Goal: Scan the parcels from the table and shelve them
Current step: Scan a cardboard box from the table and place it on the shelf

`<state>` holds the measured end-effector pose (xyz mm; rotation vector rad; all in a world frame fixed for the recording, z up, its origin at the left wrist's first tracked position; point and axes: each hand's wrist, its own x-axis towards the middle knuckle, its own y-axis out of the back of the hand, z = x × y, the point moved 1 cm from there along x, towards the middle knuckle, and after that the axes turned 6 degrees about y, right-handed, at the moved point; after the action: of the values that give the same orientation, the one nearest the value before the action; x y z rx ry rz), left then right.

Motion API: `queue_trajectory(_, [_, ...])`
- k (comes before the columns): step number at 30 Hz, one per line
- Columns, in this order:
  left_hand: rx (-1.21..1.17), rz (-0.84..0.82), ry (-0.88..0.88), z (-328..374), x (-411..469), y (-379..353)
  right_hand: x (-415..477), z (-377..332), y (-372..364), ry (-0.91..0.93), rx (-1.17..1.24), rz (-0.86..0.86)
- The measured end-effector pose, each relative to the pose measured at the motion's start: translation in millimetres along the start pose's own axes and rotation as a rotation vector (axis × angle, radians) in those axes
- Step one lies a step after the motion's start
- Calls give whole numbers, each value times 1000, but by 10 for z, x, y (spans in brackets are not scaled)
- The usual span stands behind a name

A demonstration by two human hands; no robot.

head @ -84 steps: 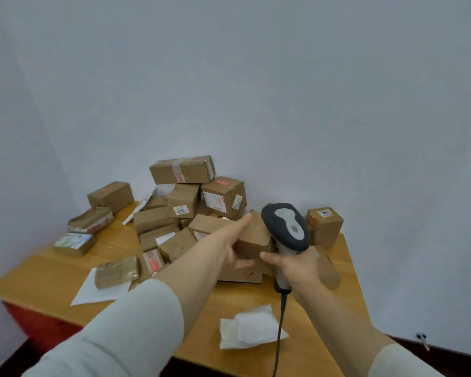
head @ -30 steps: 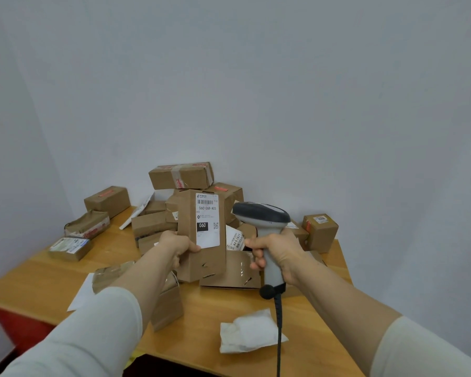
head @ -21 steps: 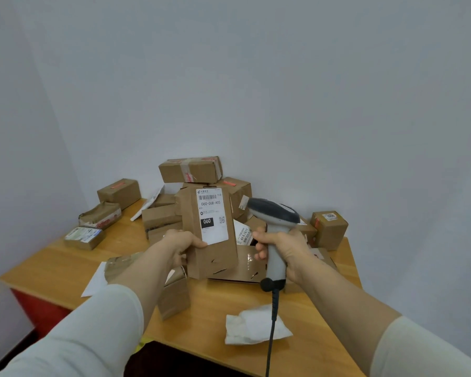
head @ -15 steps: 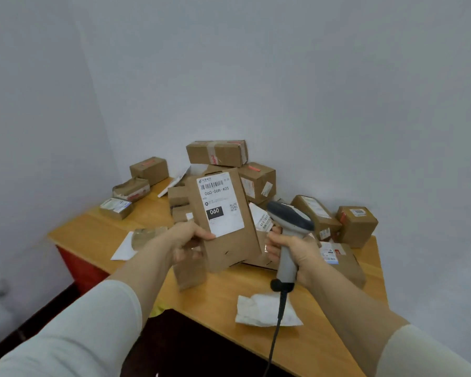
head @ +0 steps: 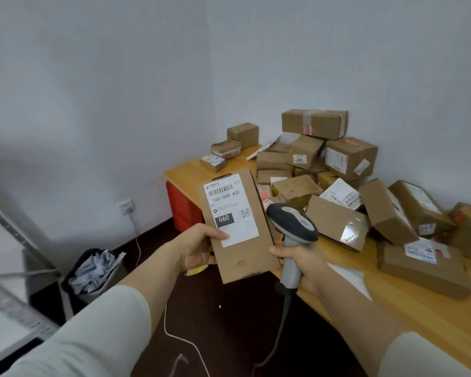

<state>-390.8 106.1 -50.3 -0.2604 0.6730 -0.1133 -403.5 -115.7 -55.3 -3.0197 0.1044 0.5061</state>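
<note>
Brown flat cardboard parcel [head: 242, 257], gripped in your left hand [head: 199, 247], now hangs left of the wooden table [head: 419, 317]; your right hand [head: 302, 263] clasps the grey scanner [head: 291, 224]. Shelving likely comes next.

1. Walls [head: 106, 77] were plain pale grey and met at a corner.
2. Floor [head: 229, 322] was dark.
3. Wooden table [head: 433, 317] stood against the corner, with a red panel [head: 181, 210] beneath.
4. Wall socket [head: 126, 206] had a cable plugged in; a full bin [head: 93, 270] stood nearby.

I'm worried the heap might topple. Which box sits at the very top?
The long box with a tape band round its middle, lying flat; every other box on the table sits lower.
</note>
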Motion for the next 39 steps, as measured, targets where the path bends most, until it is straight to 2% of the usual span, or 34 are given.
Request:
queue_trajectory(7, [-28,99,-111,-196,-964,811,-619,53,-889,55,18,-122])
queue_trajectory(11, [-39,206,-185,-350,-1864,1602,-1206,221,-1820,71,48,-245])
queue_trajectory(17, [-193,438,-265,-799,-3231,2852,-2117,465,-3341,62,63,-439])
queue_trajectory(22, [-367,556,-363,-1121,-4096,3689,-2650,683,-4391,12,33,-627])
queue_trajectory(25, [-439,639,-404,-1308,-4487,4074,-2907,807,-4960,-40,23,-714])
queue_trajectory(30, [-399,707,-340,-1513,-4946,4663,-3184,969,-5894,-77,7,-850])
queue_trajectory(35, [-456,794,-355,-1369,-5223,5203,-3262,1038,-6787,-100,-17,-989])
queue_trajectory(39, [-514,954,-386,-1212,-5460,5626,-3331,977,-7433,-139,-32,-1113])
